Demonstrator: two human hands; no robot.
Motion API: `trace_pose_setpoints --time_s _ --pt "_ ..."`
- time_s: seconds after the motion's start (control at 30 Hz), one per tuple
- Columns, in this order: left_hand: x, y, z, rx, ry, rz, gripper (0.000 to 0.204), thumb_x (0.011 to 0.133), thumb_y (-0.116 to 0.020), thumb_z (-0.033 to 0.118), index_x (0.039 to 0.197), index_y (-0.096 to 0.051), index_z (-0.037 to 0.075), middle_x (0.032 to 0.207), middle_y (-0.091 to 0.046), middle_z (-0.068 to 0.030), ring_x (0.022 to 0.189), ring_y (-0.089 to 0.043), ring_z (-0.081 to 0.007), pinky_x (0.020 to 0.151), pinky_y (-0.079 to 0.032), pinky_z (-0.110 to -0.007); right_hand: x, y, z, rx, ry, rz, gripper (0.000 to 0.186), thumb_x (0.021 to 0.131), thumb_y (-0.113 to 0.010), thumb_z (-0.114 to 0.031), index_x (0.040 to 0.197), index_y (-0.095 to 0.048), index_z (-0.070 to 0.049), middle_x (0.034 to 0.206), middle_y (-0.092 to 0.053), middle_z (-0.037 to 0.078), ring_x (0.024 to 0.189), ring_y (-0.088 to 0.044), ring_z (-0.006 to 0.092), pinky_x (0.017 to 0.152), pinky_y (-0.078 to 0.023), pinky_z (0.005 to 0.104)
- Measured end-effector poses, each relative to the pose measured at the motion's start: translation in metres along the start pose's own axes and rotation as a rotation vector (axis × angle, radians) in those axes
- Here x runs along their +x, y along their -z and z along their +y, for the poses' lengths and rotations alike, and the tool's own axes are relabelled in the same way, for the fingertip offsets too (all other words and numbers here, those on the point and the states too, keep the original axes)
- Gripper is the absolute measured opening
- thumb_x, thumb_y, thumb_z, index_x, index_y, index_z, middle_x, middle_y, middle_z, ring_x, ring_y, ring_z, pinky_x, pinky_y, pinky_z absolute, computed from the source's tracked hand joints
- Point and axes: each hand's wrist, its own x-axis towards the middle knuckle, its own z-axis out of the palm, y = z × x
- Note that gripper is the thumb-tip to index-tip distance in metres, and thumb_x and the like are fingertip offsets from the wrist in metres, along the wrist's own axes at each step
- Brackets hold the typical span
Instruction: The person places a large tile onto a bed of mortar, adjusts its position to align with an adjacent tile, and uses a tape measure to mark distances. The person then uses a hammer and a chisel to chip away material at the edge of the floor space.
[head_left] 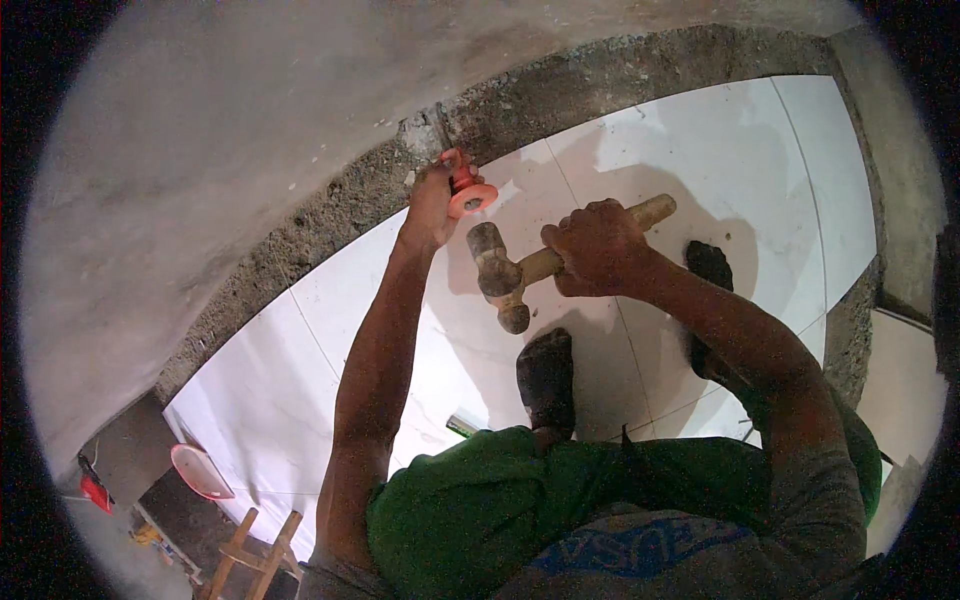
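One step, likely chiselling, was in hand: the left hand (pixel 431 207) was wrapped round an orange-guarded chisel (pixel 471 200) angled at the rough strip (pixel 575 92) beside the wall (pixel 250 130); the right hand (pixel 602 248) was clenched on a hammer (pixel 497 272), its head apart from the chisel. The next move probably called for a square blow.

In mid-frame, the hammer head (pixel 494 268) is dull, worn metal, its handle (pixel 654 212) pale matt wood; the orange hand guard (pixel 473 200) looks like plastic. Smooth, glossy tiles (pixel 705 135) meet a rough, gritty cement strip (pixel 600 75) along the top.
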Motion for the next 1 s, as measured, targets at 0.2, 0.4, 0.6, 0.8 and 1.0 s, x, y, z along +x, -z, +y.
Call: trace_pose_setpoints --time_s 0.2,0.4,0.6,0.8,1.0 --pt "-0.007 -0.004 -0.002 0.044 -0.054 -0.023 0.024 0.107 -0.051 0.027 0.109 -0.058 0.004 0.092 -0.062 -0.0068 0.082 -0.064 -0.0205 0.075 -0.056 -0.037 -0.007 -0.022 0.011 0.041 -0.065 -0.214 0.031 0.069 -0.075 -0.033 0.088 -0.065 -0.011 0.075 -0.064 0.006 0.073 -0.068 0.0266 0.067 -0.051 0.0455" --pt "0.002 -0.004 -0.012 0.032 -0.060 -0.017 0.024 0.106 -0.051 0.031 0.108 -0.057 0.007 0.090 -0.059 -0.0045 0.085 -0.062 -0.0172 0.075 -0.055 -0.031 -0.003 -0.010 -0.001 -0.006 0.271 -0.085 0.030 0.071 -0.073 -0.034 0.089 -0.065 -0.012 0.076 -0.066 0.008 0.073 -0.068 0.0282 0.069 -0.052 0.0449" --pt "0.009 0.007 -0.024 -0.008 -0.194 -0.158 0.016 0.106 -0.049 0.019 0.112 -0.057 0.006 0.094 -0.061 -0.0078 0.083 -0.064 -0.0209 0.073 -0.057 -0.034 0.028 -0.027 0.018 -0.088 0.117 0.037 0.025 0.075 -0.069 -0.030 0.090 -0.066 -0.011 0.079 -0.067 0.010 0.077 -0.069 0.0289 0.073 -0.052 0.0450" --pt "0.006 -0.003 -0.014 0.311 -0.312 -0.139 0.025 0.101 -0.061 0.030 0.109 -0.055 0.007 0.092 -0.060 -0.0059 0.083 -0.060 -0.0203 0.081 -0.054 -0.028 0.018 -0.065 0.032 -0.185 0.322 -0.131 0.024 0.077 -0.069 -0.031 0.088 -0.068 -0.010 0.075 -0.064 0.010 0.075 -0.068 0.0277 0.072 -0.053 0.0462" --pt "0.005 -0.003 -0.009 0.123 -0.097 -0.072 0.018 0.102 -0.054 0.022 0.107 -0.053 0.005 0.090 -0.057 -0.0057 0.082 -0.059 -0.0178 0.077 -0.058 -0.036 0.029 -0.049 0.026 -0.082 0.160 -0.135 0.031 0.077 -0.069 -0.035 0.096 -0.066 -0.011 0.079 -0.066 0.012 0.077 -0.068 0.0309 0.074 -0.052 0.0498"
